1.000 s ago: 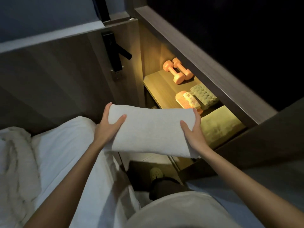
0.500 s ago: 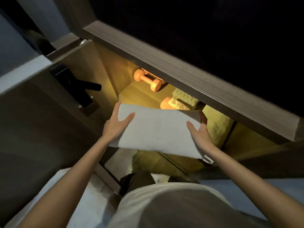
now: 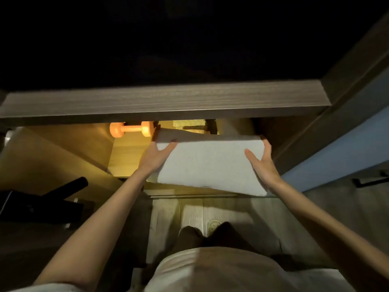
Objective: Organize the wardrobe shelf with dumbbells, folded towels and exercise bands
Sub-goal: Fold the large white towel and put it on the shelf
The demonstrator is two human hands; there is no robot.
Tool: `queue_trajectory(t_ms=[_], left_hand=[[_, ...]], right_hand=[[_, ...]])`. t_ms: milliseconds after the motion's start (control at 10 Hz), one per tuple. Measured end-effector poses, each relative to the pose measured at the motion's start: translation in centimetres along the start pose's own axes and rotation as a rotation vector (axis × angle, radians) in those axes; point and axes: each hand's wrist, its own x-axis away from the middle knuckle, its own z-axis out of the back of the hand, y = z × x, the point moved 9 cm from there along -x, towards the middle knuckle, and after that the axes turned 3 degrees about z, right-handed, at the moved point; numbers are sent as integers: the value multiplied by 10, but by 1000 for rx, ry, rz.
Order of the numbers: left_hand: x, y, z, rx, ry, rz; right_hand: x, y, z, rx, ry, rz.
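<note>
- The folded white towel [image 3: 210, 163] is held flat and lengthwise between both hands at the front of the lit wardrobe shelf [image 3: 126, 157]. Its far edge reaches in over the shelf and its near edge hangs out past the shelf front, above the floor [image 3: 189, 209].
- Whether the towel's underside touches the shelf cannot be told.
- The left hand [image 3: 156, 154] grips the towel's left end. Its thumb lies across the top face and its fingers [image 3: 155, 133] wrap the far corner.
- The right hand [image 3: 262, 163] grips the right end the same way, thumb on top and fingers [image 3: 266, 144] curled round the edge.
- An orange dumbbell [image 3: 131, 129] lies on its side at the back left of the shelf, just beside the left hand's fingertips and partly tucked under the board above.
- A wood-grain upper board [image 3: 164, 100] runs across the view above the shelf and hides its rear part; the space over it is dark.
- A strip of a yellow-green towel [image 3: 187, 123] shows at the back, behind the white towel's far edge.
- A black door handle [image 3: 63, 190] sticks out at the left.
- A pale blue wall [image 3: 336, 148] stands at the right.
- The person's light shirt and dark trousers fill the bottom, with a light slipper [image 3: 213, 225] on the floor.
</note>
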Motion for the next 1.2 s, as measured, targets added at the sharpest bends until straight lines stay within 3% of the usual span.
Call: queue_trajectory(t_ms=[300, 400, 500, 600, 700, 800, 900, 1000, 1100, 1200], left_hand=[[-44, 14, -40, -202, -113, 85], [-55, 25, -54, 520, -196, 96], [-63, 53, -52, -206, -26, -394], [-75, 56, -65, -94, -59, -505], [-104, 43, -73, -121, 16, -570], [-131, 13, -82, -247, 10, -513], [-152, -9, -73, -110, 109, -446], [-133, -2, -61, 101, 24, -594], [-120, -2, -49, 203, 70, -610], [-109, 16, -31, 237, 202, -604]], right_hand=[[2, 33, 24, -94, 86, -8], [3, 42, 24, -113, 124, -15], [-4, 52, 26, -121, 178, 4], [-15, 73, 27, -159, 247, -19], [-24, 91, 24, -189, 341, -26], [-33, 104, 18, -208, 415, 0], [-39, 106, 12, -184, 442, 81], [-36, 102, 6, -175, 461, 157], [-29, 94, 3, -191, 469, 228], [-20, 86, 1, -237, 489, 260]])
